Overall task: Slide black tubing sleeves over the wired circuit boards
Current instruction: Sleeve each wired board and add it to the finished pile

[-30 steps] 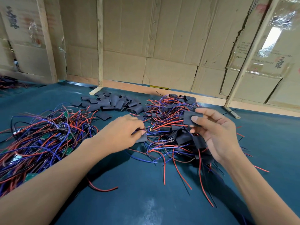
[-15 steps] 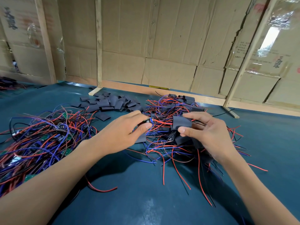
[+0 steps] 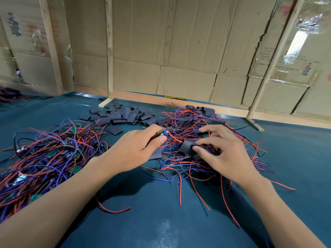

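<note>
My left hand (image 3: 138, 149) pinches a small wired circuit board (image 3: 162, 132) between thumb and forefinger, its red, blue and black wires trailing right. Just to the right, my right hand (image 3: 220, 153) holds a black tubing sleeve (image 3: 186, 146) between thumb and fingers, low over the middle pile of sleeved boards (image 3: 193, 122). The sleeve's open end faces the board, a short gap apart. Loose black sleeves (image 3: 123, 115) lie in a heap behind my left hand. A big tangle of bare wired boards (image 3: 44, 153) spreads at the left.
The blue-green table mat (image 3: 161, 221) runs to a cardboard wall with wooden posts (image 3: 109, 51) at the back. A stray red wire (image 3: 112, 208) lies near my left forearm. More wires sit at the far left edge (image 3: 9, 94).
My right hand came down and leftward with the sleeve, from raised over the pile to level with the board. My left hand lifted the board slightly and turned it toward the sleeve.
</note>
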Tool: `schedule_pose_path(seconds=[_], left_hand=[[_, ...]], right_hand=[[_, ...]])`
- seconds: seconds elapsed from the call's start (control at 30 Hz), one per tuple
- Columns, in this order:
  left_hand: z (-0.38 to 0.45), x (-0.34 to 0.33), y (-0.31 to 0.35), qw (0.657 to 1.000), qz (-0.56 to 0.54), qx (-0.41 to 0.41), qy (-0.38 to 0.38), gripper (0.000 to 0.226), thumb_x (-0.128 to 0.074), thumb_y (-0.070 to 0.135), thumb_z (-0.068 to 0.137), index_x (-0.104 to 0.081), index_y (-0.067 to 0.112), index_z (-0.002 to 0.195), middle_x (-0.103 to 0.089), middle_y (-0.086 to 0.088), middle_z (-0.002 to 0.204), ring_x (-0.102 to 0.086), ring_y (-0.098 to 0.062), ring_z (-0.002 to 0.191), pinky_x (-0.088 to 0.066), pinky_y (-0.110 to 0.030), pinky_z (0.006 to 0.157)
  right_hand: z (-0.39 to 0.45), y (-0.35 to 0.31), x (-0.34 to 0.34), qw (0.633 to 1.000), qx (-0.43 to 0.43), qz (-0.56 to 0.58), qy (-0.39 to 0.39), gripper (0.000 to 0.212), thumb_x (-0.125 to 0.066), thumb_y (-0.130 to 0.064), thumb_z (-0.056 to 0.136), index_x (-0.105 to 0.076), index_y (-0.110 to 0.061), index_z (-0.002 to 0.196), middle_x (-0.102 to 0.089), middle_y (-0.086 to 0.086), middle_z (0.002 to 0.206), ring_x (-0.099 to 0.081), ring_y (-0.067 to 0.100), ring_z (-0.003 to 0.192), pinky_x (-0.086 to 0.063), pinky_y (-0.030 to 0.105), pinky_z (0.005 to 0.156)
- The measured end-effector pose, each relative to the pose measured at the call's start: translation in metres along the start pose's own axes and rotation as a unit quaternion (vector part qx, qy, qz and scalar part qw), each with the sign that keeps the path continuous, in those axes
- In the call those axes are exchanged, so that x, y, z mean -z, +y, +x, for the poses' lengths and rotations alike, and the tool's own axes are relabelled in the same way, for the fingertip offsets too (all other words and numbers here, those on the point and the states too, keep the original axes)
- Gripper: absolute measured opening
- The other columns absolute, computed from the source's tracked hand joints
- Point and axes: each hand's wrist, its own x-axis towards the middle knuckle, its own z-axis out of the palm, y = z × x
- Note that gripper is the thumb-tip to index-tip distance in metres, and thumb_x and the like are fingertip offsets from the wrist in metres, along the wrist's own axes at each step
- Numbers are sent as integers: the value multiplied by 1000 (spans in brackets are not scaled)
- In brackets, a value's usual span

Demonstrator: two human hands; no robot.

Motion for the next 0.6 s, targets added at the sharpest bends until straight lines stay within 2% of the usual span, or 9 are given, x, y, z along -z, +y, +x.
schedule_pose_path(seconds=[0.1, 0.17, 0.23, 0.33, 0.47, 0.53, 0.6], left_hand=[[-1, -2, 2, 1000, 27, 0, -6, 30, -26, 57, 100, -34, 31, 87, -43, 6, 60, -44, -13, 61, -36, -36, 59], [-1, -3, 1, 999, 40, 0, -14, 39, -23, 59, 100, -39, 26, 89, -45, 4, 62, -44, -17, 64, -37, -40, 61], [-2, -5, 0, 999, 39, -4, -21, 38, -21, 60, 99, -40, 28, 90, -46, 5, 61, -45, -15, 65, -35, -38, 59], [-2, -6, 0, 999, 34, -2, -18, 44, -20, 62, 99, -45, 27, 94, -48, 6, 63, -46, -14, 64, -36, -37, 59], [-1, -3, 1, 999, 24, 23, -17, 66, -15, 70, 94, -57, 19, 102, -54, 2, 68, -50, -19, 68, -44, -41, 66], [-1, -1, 1, 999, -4, 24, -24, 64, -17, 70, 93, -59, 22, 100, -58, 5, 72, -52, -16, 69, -44, -37, 66], [-2, 0, 3, 997, -57, 18, -42, 54, -23, 67, 95, -58, 26, 90, -56, 14, 71, -51, -10, 67, -38, -28, 62]], right_hand=[[0, -3, -1, 999, 20, -34, 13, 18, -81, -24, 85, -79, -17, 101, -70, -4, 112, -63, 26, 103, -45, 38, 96], [-1, -7, 0, 999, 2, -44, -22, 37, -77, -42, 83, -76, -20, 113, -71, -8, 112, -61, 21, 107, -41, 38, 98], [-2, -11, 0, 995, 4, -74, -69, 55, -75, -56, 76, -72, -25, 121, -70, -12, 114, -58, 17, 108, -36, 37, 99], [-3, -15, -3, 983, 34, -127, -130, 69, -71, -68, 69, -69, -28, 125, -69, -15, 111, -56, 17, 108, -32, 39, 100], [-4, -16, -8, 976, 72, -172, -109, 52, -81, -54, 69, -75, -21, 108, -71, -9, 94, -60, 24, 99, -36, 43, 96], [-4, -18, -9, 977, 81, -179, -81, 43, -80, -44, 70, -76, -17, 104, -72, -6, 89, -62, 27, 93, -41, 46, 92], [-3, -21, -11, 982, 80, -165, -55, 42, -76, -38, 72, -76, -15, 107, -73, -4, 89, -64, 27, 89, -44, 45, 89]])
